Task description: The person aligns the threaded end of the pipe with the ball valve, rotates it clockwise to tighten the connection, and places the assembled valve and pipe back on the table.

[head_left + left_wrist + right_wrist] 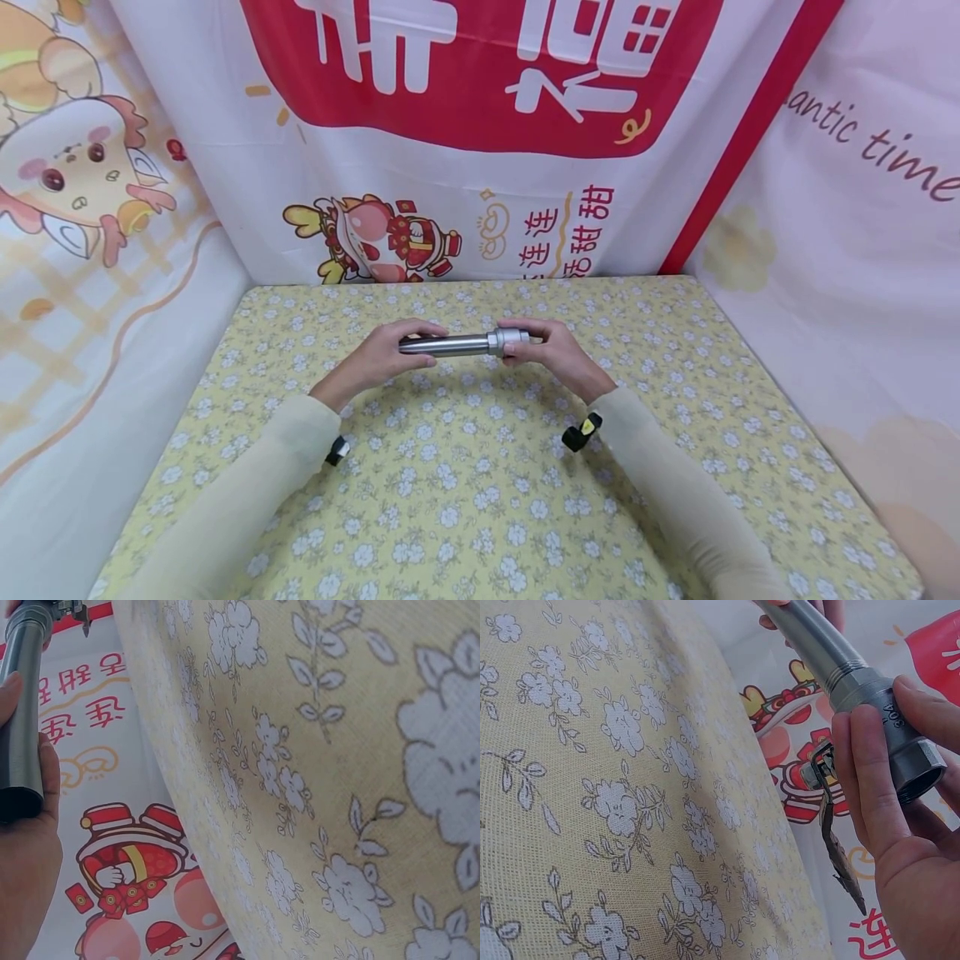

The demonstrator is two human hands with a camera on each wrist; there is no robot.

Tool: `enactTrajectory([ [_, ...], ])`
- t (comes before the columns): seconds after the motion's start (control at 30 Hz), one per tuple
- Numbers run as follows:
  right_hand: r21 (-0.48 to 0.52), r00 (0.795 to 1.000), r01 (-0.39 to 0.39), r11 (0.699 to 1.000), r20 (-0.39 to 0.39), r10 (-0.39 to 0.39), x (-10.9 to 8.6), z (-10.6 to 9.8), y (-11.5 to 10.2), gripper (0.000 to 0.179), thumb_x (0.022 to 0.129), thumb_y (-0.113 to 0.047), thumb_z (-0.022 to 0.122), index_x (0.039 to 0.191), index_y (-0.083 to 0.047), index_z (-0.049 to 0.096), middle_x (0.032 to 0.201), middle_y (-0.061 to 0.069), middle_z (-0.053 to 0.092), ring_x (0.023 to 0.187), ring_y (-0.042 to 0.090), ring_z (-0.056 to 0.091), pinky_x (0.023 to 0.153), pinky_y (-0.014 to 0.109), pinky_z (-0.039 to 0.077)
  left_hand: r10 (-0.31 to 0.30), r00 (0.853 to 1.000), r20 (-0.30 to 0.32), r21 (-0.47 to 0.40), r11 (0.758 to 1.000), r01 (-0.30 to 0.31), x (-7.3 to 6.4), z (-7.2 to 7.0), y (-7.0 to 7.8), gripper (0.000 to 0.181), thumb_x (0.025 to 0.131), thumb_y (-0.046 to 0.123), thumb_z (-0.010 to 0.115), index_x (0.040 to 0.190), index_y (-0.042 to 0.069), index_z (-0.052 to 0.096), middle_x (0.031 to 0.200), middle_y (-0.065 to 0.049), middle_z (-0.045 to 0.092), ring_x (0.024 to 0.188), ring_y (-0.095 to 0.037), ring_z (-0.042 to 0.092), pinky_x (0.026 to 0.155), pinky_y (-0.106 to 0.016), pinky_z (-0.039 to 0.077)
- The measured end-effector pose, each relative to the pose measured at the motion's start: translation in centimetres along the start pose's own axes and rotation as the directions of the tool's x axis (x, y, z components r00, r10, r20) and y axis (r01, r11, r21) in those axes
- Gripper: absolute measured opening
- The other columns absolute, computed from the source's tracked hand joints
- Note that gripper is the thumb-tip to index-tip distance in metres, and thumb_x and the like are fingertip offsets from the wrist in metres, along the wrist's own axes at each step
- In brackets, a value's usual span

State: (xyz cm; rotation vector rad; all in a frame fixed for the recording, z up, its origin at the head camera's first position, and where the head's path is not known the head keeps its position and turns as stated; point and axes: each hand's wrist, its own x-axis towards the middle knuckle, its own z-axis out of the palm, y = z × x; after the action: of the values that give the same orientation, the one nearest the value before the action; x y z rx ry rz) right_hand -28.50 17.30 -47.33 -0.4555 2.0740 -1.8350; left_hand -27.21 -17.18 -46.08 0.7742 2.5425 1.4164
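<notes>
A stainless-steel pipe [457, 345] spans the gap between the two hands, its threaded end meeting a metal ball valve [871, 691] on the right-hand side. The pair looks to be held up off the table, roughly level across the body. The valve body bears the mark "304", and its open outer port faces back toward the right palm. From its side, just beyond the right fingertips, a stem carries a thin lever handle [835, 847] that slants away from the body.

The left hand [390, 354] grips the pipe near its free end, thumb on one side and fingers on the other; the pipe's dark open mouth shows close to that palm. The right hand [555, 350] clasps the valve body between thumb and fingers.

As for progress, pipe and valve are in line and appear to be engaged, but a few rings of thread show at the joint, so the screwing seems only partly done. How tight the joint is, or whether it is being turned in or out, I cannot tell.

Below the hands spreads a yellow floral tablecloth [450, 492]; beyond them hangs a red-and-white banner [480, 125]. A black strap [582, 432] sits by the right cuff.
</notes>
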Motion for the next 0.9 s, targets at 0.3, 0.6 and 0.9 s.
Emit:
enactTrajectory([
  [0.3,-0.013,1.0,0.006,1.0,-0.004,-0.006,0.0,-0.05,-0.04,0.05,0.1,-0.031,0.084,0.147,-0.025,0.071,0.144,0.01,0.066,0.108,0.032,0.08,0.111,0.046,0.057,-0.052,0.999,-0.002,0.022,0.998,0.052,0.02,-0.07,0.04,0.047,0.101,0.024,0.082,0.146,0.022,0.071,0.145,-0.008,0.069,0.122,-0.029,0.07,0.1,-0.048,0.058],
  [0.6,-0.008,1.0,0.01,1.0,0.0,-0.01,0.01,-0.1,-0.27,0.048,0.099,-0.031,0.084,0.145,-0.024,0.072,0.142,0.012,0.068,0.106,0.031,0.08,0.11,0.046,0.057,-0.047,0.999,0.004,0.004,0.999,0.047,0.18,-0.11,0.06,0.046,0.101,0.026,0.082,0.146,0.023,0.071,0.145,-0.007,0.07,0.123,-0.029,0.07,0.101,-0.048,0.058],
  [0.9,-0.007,1.0,0.015,1.0,0.0,-0.015,-0.05,-0.11,-0.15,0.048,0.1,-0.03,0.084,0.146,-0.025,0.071,0.143,0.012,0.067,0.108,0.034,0.079,0.109,0.046,0.058,-0.06,0.998,0.033,-0.028,0.998,0.061,0.15,-0.24,0.23,0.04,0.106,0.028,0.076,0.146,0.026,0.071,0.146,-0.008,0.068,0.116,-0.028,0.069,0.096,-0.043,0.057],
])
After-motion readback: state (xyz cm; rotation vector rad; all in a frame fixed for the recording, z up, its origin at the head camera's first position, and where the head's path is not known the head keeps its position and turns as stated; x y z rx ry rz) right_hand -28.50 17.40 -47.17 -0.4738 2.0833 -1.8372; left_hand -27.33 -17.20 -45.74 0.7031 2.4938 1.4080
